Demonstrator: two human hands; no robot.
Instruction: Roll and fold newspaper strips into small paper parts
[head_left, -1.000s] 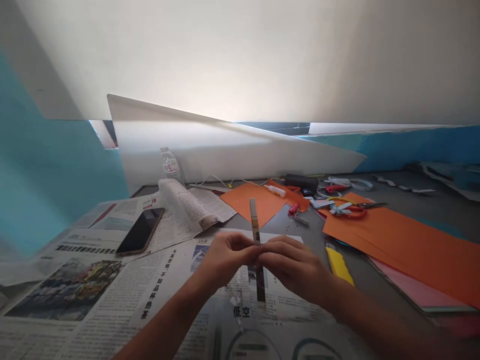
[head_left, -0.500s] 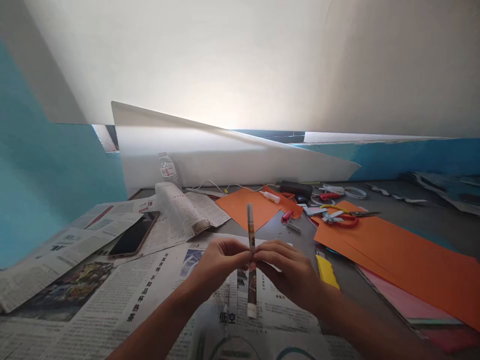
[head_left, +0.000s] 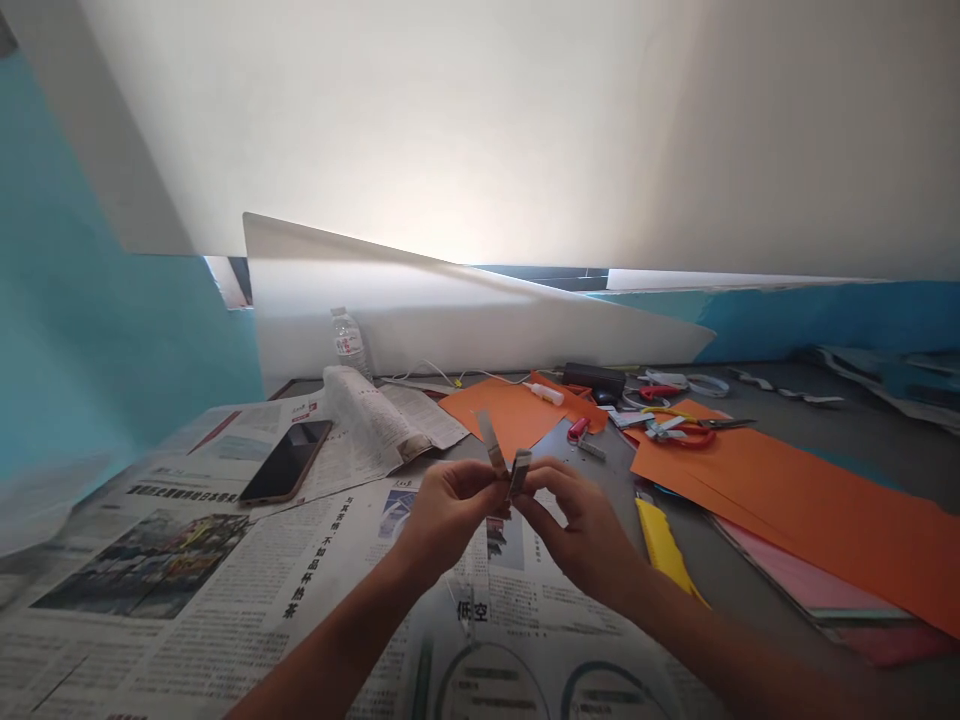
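Note:
A narrow strip of folded newspaper (head_left: 490, 443) is pinched between both hands above the newspaper-covered table. Its left end points up and away, and its other end is bent up beside it at the right fingertips. My left hand (head_left: 457, 505) is closed on the strip near the bend. My right hand (head_left: 574, 515) is closed on the bent end, fingertips almost touching the left ones. Beneath them lies a spread newspaper sheet (head_left: 315, 620). The exact fold between the fingertips is hidden.
A phone (head_left: 287, 462) rests on newspaper at left, with a water bottle (head_left: 349, 340) behind. Orange paper (head_left: 787, 500), scissors (head_left: 705, 428), a yellow utility knife (head_left: 664, 545), a red-handled tool (head_left: 577, 430) and a glue bottle (head_left: 545, 393) lie right and at the back.
The strip was straight and upright between the hands; now its lower part is folded up beside the upper part. A loose newspaper edge near the phone has shifted left, uncovering more print.

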